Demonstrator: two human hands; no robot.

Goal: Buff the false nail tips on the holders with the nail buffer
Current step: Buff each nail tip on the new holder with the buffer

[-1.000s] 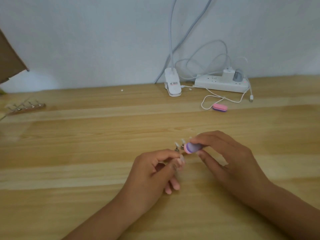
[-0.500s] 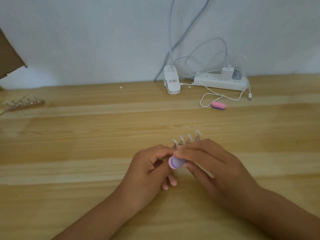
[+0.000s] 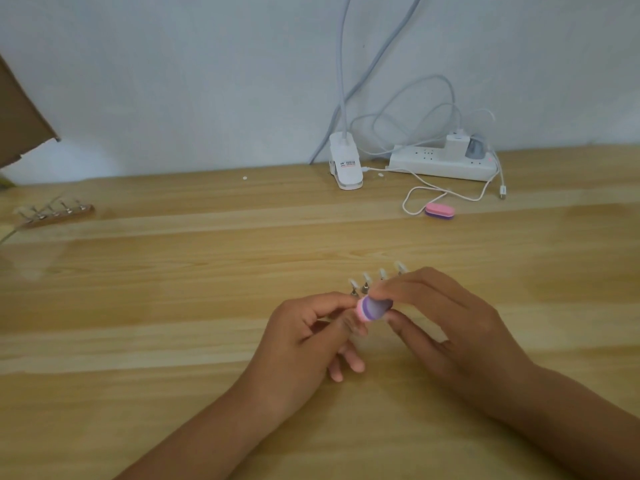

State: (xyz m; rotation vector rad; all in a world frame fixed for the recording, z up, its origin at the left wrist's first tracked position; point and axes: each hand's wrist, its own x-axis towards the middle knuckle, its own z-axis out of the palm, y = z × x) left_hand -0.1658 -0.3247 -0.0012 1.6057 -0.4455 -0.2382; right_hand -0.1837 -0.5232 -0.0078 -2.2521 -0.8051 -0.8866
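Tips [image 3: 382, 273] need light, even strokes; right hand [image 3: 457, 327] grips buffer [image 3: 372, 309], left hand [image 3: 304, 344] at its 8 o'clock pinches holder [image 3: 366, 289] steady.

Power strip [image 3: 440, 164] beside clip lamp [image 3: 346, 164] on table [image 3: 173, 306].

Glossy wooden table [image 3: 173, 306] — plastic power strip [image 3: 440, 164]

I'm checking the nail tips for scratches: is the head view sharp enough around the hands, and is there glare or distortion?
Head view: not sharp enough, the nail tips are small pale smears with no surface detail, and the nail buffer looks soft. Head view: a pale sheen lies on the table at far left; its back edge bows, a wide-angle effect.
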